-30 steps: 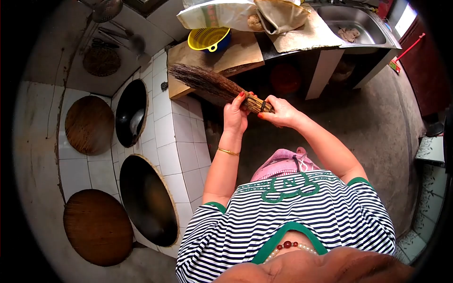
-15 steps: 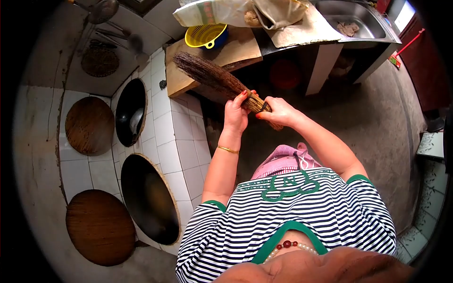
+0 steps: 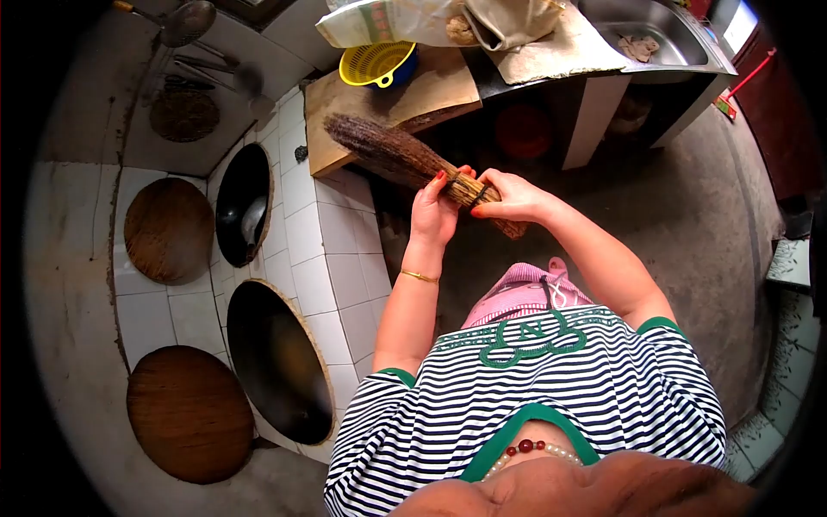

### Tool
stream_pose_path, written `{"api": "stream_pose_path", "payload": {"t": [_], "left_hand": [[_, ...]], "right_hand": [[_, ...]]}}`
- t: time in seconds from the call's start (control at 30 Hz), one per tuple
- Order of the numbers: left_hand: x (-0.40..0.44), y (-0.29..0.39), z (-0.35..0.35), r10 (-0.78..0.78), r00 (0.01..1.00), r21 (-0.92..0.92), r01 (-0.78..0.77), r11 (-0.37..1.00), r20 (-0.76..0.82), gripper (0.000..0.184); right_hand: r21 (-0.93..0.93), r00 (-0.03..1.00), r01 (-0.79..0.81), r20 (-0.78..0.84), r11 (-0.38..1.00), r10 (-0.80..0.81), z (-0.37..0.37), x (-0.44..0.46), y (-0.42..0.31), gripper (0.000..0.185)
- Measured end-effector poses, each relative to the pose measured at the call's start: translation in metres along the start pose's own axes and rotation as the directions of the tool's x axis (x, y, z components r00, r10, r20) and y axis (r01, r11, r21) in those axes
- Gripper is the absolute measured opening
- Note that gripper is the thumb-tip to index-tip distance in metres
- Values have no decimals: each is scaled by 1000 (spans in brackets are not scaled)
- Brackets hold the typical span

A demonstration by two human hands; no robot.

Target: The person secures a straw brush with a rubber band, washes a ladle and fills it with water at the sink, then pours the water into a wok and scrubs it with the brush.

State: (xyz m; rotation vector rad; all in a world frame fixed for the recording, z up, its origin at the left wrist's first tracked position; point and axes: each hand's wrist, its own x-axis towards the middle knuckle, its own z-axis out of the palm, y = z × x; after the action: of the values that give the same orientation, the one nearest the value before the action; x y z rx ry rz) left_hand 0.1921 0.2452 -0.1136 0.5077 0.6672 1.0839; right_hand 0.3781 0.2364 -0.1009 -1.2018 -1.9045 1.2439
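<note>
A short brush of bundled dark twigs (image 3: 392,153), tied with dark bands near its pale butt end, is held in front of my body in both hands. My left hand (image 3: 438,207) is closed around its middle, thumb on top. Nearer the butt end, my right hand (image 3: 510,196) grips the bundle beside a dark band. The bristle end points up and left, over the edge of the wooden board (image 3: 332,146). My fingers partly cover the bindings.
To the left, a tiled stove (image 3: 312,228) holds two woks, the upper wok (image 3: 231,202) with a metal ladle inside. Round wooden lids (image 3: 189,414) lie beside them. A yellow colander (image 3: 377,62) sits on the board. A steel sink (image 3: 659,43) is at the upper right.
The brush's bristle end has dipped slightly and shifted right. Both hands keep their hold, with small finger movements, and the whole view has shifted a little.
</note>
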Motion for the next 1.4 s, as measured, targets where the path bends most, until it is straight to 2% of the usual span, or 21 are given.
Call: {"api": "stream_pose_path", "payload": {"t": [0.07, 0.1, 0.13, 0.23, 0.27, 0.3, 0.33, 0.37, 0.4, 0.5, 0.53, 0.63, 0.67, 0.73, 0.77, 0.93, 1.2, 1.33, 1.4], "left_hand": [[-6, 2, -1, 33, 999, -77, -30, 997, 37, 35], [-7, 4, -1, 50, 997, -115, -44, 992, 55, 36], [-7, 6, -4, 60, 991, -148, -42, 988, 122, 35], [-14, 16, 4, 104, 983, -77, -94, 993, 151, 39], [-16, 21, 6, 109, 984, -61, -101, 993, 144, 41], [-18, 25, 3, 105, 990, 25, -108, 994, 95, 41], [-20, 30, -1, 106, 993, 113, -111, 987, 44, 41], [-23, 34, 0, 112, 994, 199, -108, 974, -7, 42], [-26, 35, 2, 108, 994, 195, -111, 974, 22, 41], [-28, 31, 16, 156, 987, 210, -162, 964, 44, 40], [-25, 28, 14, 173, 985, 227, -174, 958, 24, 39], [-21, 25, 5, 169, 984, 187, -157, 970, -51, 37], [-21, 28, 4, 155, 987, 162, -147, 976, -37, 33], [-18, 27, -5, 183, 974, 105, -170, 980, -133, 30], [-17, 28, -8, 196, 964, 77, -184, 980, -182, 29], [-19, 27, -22, 185, 967, 28, -183, 983, -176, 29], [-21, 25, -32, 191, 961, 8, -194, 981, -198, 30], [-22, 27, -37, 192, 974, -57, -200, 978, -118, 33], [-24, 28, -37, 204, 976, -75, -210, 975, -80, 37]], "right_hand": [[322, 962, -217, 232, 921, 146, -3, -4, 2, 50], [447, 916, -340, 358, 828, 182, -6, -6, -2, 47], [630, 896, -409, 416, 660, 158, -6, -12, -9, 37], [673, 937, -323, 328, 665, 123, 7, -14, -11, 31], [638, 967, -229, 232, 735, 100, 14, -12, -12, 30], [469, 962, -249, 218, 848, 162, 11, -13, -16, 30], [227, 996, -84, 3, 970, 86, 16, -13, -15, 31], [-63, 982, 41, -184, 997, -52, 23, -12, -12, 33], [-135, 957, 78, -268, 988, -112, 29, -12, -9, 38], [-340, 901, 106, -364, 934, -235, 42, -12, -6, 45], [-414, 895, 114, -351, 903, -274, 45, -13, -4, 53], [-531, 891, 156, -288, 833, -350, 47, -17, -2, 64], [-542, 879, 203, -266, 816, -395, 47, -18, -1, 67], [-559, 847, 294, -223, 775, -482, 47, -21, -2, 71], [-533, 849, 304, -224, 789, -478, 46, -22, -4, 71], [-355, 846, 354, -273, 865, -458, 46, -22, -6, 63], [-47, 900, 295, -321, 954, -294, 56, -13, 17, 52], [114, 932, 228, -312, 967, -183, 58, -12, 19, 53], [164, 954, 197, -258, 967, -151, 54, -11, 17, 51]]}}
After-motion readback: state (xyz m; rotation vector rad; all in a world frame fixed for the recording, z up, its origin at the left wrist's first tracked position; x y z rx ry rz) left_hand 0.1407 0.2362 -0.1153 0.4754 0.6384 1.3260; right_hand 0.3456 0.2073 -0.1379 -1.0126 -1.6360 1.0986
